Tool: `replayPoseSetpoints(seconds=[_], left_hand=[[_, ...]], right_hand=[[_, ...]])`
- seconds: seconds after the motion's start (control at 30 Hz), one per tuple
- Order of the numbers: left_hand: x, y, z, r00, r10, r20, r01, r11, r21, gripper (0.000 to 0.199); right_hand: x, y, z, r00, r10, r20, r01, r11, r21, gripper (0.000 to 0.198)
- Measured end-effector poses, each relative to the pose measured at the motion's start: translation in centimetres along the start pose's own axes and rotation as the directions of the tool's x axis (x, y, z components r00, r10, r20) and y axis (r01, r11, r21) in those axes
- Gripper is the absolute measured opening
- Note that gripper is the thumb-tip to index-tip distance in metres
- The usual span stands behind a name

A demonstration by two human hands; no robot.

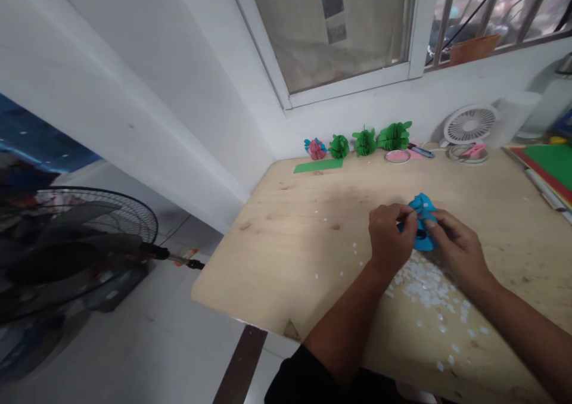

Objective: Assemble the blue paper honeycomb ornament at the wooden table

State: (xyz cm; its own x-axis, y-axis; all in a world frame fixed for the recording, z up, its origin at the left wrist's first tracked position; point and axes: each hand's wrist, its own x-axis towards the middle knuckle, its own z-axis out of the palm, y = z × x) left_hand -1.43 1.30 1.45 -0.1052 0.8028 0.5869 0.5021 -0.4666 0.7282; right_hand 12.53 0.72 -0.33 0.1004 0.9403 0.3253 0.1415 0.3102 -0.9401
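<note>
A blue folded paper piece (426,242) is held between my two hands above the table. It has a dark oval mark or opening near its lower part and a crumpled-looking upper part. My left hand (388,237) pinches its left side with thumb and index finger. From the right, my right hand (460,246) grips it, thumb in front and fingers partly hidden behind. Below the hands lies a scattered heap of small white squares (426,285).
Green folded paper figures (365,142) and a pink and blue one (317,148) line the wall. A green strip (318,166), a utility knife (420,150), a small white fan (471,124) and coloured sheets (552,162) are on the table. A floor fan (93,243) stands left.
</note>
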Motion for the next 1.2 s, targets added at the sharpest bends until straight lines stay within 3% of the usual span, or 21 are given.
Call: replayPoseSetpoints(seconds=[0.27,0.53,0.67,0.77,1.0,1.2], left_hand=[[0.40,-0.20,0.07,0.971,-0.233,0.054,0.239,0.944,-0.225,0.010],[0.38,-0.29,0.16,0.971,-0.233,0.055,0.239,0.935,-0.260,0.004],[0.20,-0.23,-0.04,0.996,-0.079,-0.039,0.075,0.992,-0.099,0.025],[0.10,-0.24,-0.17,0.996,0.074,-0.039,-0.075,0.997,-0.004,0.018],[0.06,-0.12,-0.19,0.987,0.139,-0.084,-0.136,0.990,0.038,0.012],[0.27,-0.33,-0.24,0.952,0.294,-0.087,-0.271,0.939,0.210,0.011]], right_hand=[[-0.02,0.02,0.06,0.999,0.045,-0.011,-0.045,0.998,0.043,0.043],[0.10,-0.17,0.01,0.998,0.057,-0.011,-0.056,0.997,0.061,0.044],[0.04,-0.48,0.09,0.998,0.064,0.024,-0.066,0.993,0.094,0.044],[0.00,-0.53,0.11,0.998,0.056,0.034,-0.059,0.993,0.103,0.042],[-0.16,-0.25,-0.05,0.998,0.039,0.051,-0.044,0.995,0.086,0.040],[-0.17,-0.20,-0.04,0.999,0.006,0.053,-0.011,0.995,0.096,0.040]])
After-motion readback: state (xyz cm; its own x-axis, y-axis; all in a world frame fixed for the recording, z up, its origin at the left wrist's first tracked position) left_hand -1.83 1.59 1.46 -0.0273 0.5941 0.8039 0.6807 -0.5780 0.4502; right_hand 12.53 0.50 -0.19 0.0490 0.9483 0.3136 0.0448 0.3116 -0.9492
